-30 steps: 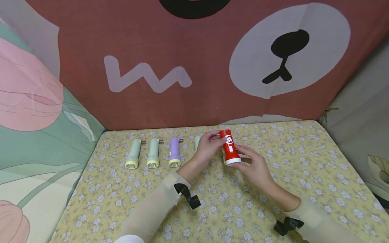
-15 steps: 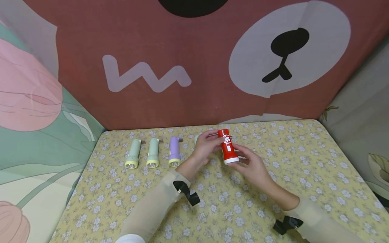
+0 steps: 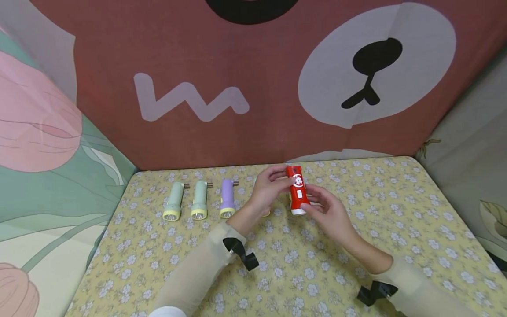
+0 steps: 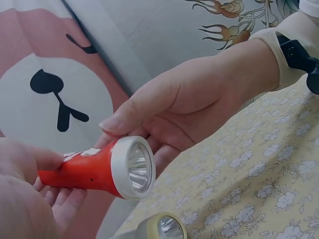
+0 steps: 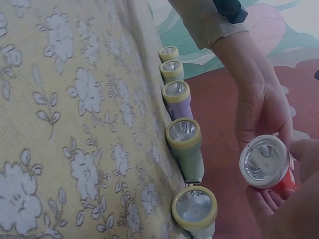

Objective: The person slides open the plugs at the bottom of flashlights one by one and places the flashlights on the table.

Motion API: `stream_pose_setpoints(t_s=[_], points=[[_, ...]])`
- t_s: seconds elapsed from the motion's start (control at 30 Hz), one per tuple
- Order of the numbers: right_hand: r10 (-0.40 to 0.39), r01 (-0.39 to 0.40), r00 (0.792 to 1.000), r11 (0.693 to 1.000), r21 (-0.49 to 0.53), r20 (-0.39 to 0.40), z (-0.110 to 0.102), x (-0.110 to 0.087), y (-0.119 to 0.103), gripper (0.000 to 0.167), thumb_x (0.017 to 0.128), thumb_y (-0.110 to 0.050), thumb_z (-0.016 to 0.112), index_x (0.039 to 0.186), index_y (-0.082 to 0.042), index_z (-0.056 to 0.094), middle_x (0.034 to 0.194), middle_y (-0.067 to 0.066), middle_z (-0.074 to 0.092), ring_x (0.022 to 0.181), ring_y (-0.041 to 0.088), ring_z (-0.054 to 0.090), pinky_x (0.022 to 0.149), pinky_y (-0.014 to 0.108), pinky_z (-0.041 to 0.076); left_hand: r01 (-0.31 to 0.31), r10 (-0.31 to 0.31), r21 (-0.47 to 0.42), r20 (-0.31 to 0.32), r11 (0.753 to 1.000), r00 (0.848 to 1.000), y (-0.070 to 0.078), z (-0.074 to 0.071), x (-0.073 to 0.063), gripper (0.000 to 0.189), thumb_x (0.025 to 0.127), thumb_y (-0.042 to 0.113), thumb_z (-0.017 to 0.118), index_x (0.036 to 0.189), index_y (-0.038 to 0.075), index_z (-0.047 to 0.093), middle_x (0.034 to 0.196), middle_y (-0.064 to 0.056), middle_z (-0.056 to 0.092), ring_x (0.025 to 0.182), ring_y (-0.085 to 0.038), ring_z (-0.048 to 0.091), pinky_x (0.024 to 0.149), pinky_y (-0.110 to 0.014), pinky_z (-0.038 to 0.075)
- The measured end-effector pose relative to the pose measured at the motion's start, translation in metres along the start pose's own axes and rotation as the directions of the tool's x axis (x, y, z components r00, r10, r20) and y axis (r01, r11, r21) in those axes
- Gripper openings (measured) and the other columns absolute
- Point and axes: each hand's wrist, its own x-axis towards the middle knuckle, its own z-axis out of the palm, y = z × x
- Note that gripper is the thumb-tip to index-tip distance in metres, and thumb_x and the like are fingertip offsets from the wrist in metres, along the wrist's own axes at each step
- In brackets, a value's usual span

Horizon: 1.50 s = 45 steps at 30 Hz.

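Note:
A red flashlight point(image 3: 298, 187) with a white rim, a white button and a white printed emblem is held above the table, its lens end toward me. My left hand point(image 3: 267, 187) grips its rear end, thumb over the emblem. At the lens end my right hand point(image 3: 330, 215) pinches it, thumb on the front near the rim and fingers along the right side. The left wrist view shows the flashlight's clear lens point(image 4: 140, 169) facing outward. Over the table in the right wrist view, the white rim point(image 5: 247, 172) appears between both hands.
Two light green flashlights point(image 3: 174, 200) and a purple flashlight point(image 3: 227, 198) lie in a row with yellow rims and metal prongs. More flashlights point(image 5: 194, 209) continue the row, mostly hidden behind my hands in the head view. Printed cloths point(image 3: 190, 141) stand behind the floral-covered table point(image 3: 277, 273).
The red flashlight has risen slightly and turned a little more upright. My right thumb has moved from beneath the white rim up onto the front of the flashlight.

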Motion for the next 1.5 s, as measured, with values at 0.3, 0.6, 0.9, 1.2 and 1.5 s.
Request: stream_pose_setpoints(t_s=[0.3, 0.6, 0.9, 1.2, 1.5], points=[[0.05, -0.05, 0.999, 0.999, 0.009, 0.021, 0.0, 0.002, -0.004, 0.054, 0.095, -0.007, 0.073, 0.143, 0.005, 0.052, 0.13, 0.022, 0.063, 0.112, 0.014, 0.063, 0.089, 0.022, 0.057, -0.112, 0.1, 0.126, 0.094, 0.986, 0.99, 0.012, -0.001, -0.012, 0.045, 0.09, -0.004, 0.074, 0.133, 0.001, 0.062, 0.122, -0.015, 0.067, 0.107, -0.026, 0.068, 0.087, -0.034, 0.06], [0.079, -0.078, 0.994, 0.997, -0.011, 0.082, 0.003, 0.001, -0.003, 0.052, 0.091, -0.006, 0.077, 0.138, 0.006, 0.057, 0.126, 0.022, 0.065, 0.115, 0.032, 0.064, 0.091, 0.022, 0.056, -0.251, 0.203, 0.263, 0.194, 0.932, 0.96, 0.018, -0.006, -0.025, 0.044, 0.089, -0.005, 0.075, 0.131, 0.003, 0.063, 0.121, -0.015, 0.069, 0.105, -0.027, 0.068, 0.09, -0.032, 0.058], [0.037, -0.037, 0.992, 0.999, 0.001, 0.124, 0.003, 0.001, 0.0, 0.049, 0.091, -0.006, 0.077, 0.135, 0.005, 0.059, 0.125, 0.021, 0.066, 0.111, 0.026, 0.067, 0.089, 0.025, 0.058, -0.316, 0.255, 0.286, 0.23, 0.905, 0.939, 0.019, -0.009, -0.035, 0.045, 0.088, -0.005, 0.076, 0.131, 0.002, 0.063, 0.121, -0.013, 0.068, 0.105, -0.025, 0.067, 0.086, -0.032, 0.059], [0.095, -0.093, 0.991, 0.995, -0.02, 0.095, 0.005, -0.002, 0.004, 0.047, 0.089, -0.007, 0.08, 0.131, 0.003, 0.063, 0.124, 0.019, 0.068, 0.11, 0.028, 0.068, 0.09, 0.026, 0.058, -0.353, 0.281, 0.298, 0.259, 0.887, 0.924, 0.014, -0.012, -0.039, 0.043, 0.088, -0.005, 0.077, 0.129, 0.003, 0.064, 0.124, -0.01, 0.065, 0.105, -0.022, 0.067, 0.086, -0.031, 0.06], [0.094, -0.094, 0.993, 0.996, -0.01, 0.066, 0.008, -0.004, 0.004, 0.044, 0.089, -0.01, 0.08, 0.128, 0.002, 0.066, 0.12, 0.017, 0.07, 0.105, 0.024, 0.07, 0.087, 0.026, 0.059, -0.381, 0.294, 0.261, 0.316, 0.887, 0.902, 0.007, -0.017, -0.04, 0.047, 0.09, -0.006, 0.074, 0.134, 0.0, 0.058, 0.127, -0.015, 0.063, 0.11, -0.029, 0.064, 0.087, -0.032, 0.06]])
